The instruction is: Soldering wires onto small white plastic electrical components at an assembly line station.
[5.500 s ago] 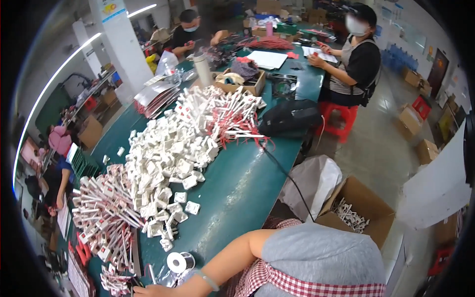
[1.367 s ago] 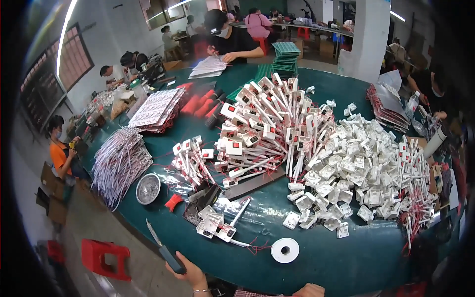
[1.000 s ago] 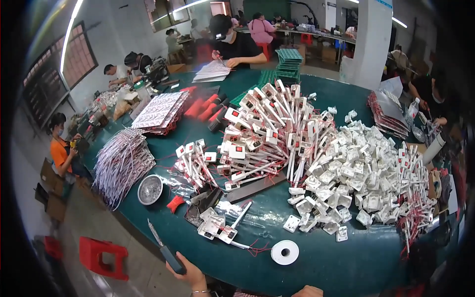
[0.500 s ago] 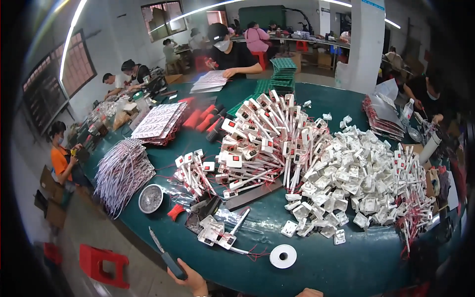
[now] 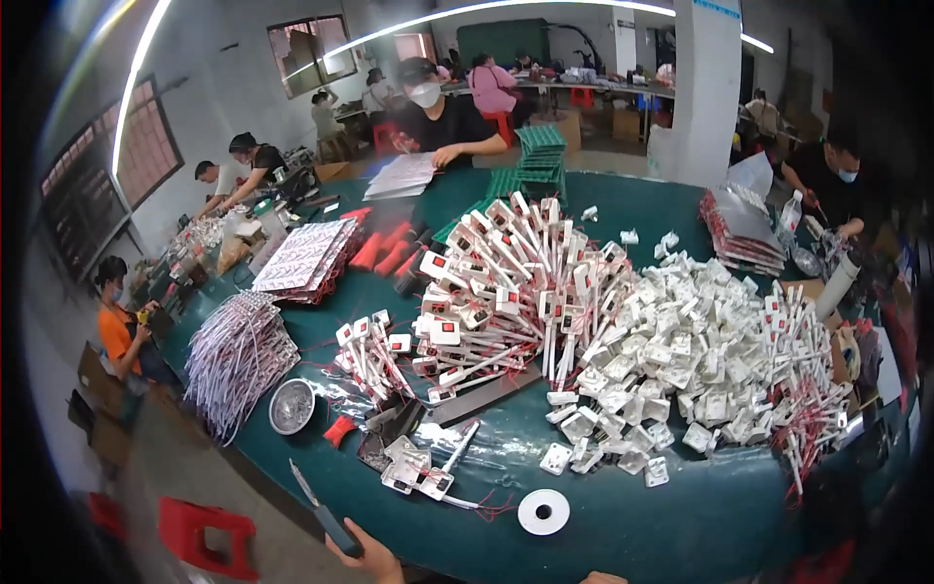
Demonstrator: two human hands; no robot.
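Near the table's front edge my left hand (image 5: pixel 375 559) is closed around the dark green handle of a soldering iron (image 5: pixel 338 530), its pointed metal end up and to the left. Only a sliver of my right hand (image 5: pixel 603 579) shows at the lower edge; its fingers are out of sight. Between and beyond the hands stands a white spool (image 5: pixel 527 516). Farther up lie a few white plastic switch housings (image 5: pixel 407 467) with a white stem and thin red wires. A red bundle (image 5: pixel 340 430) and a metal bowl (image 5: pixel 275 407) of small bits sit to their left.
A big heap of white housings (image 5: pixel 671 360) covers the right. Wired switch assemblies (image 5: pixel 486 282) are piled in the middle, white-wired bundles (image 5: pixel 238 360) at left. A person (image 5: pixel 443 122) works across the green table (image 5: pixel 632 526). Red stools (image 5: pixel 204 535) stand on the floor.
The view has shifted slightly, so the table's things sit a little lower and more to the left. Less of my right hand shows. My left hand still holds the soldering iron.
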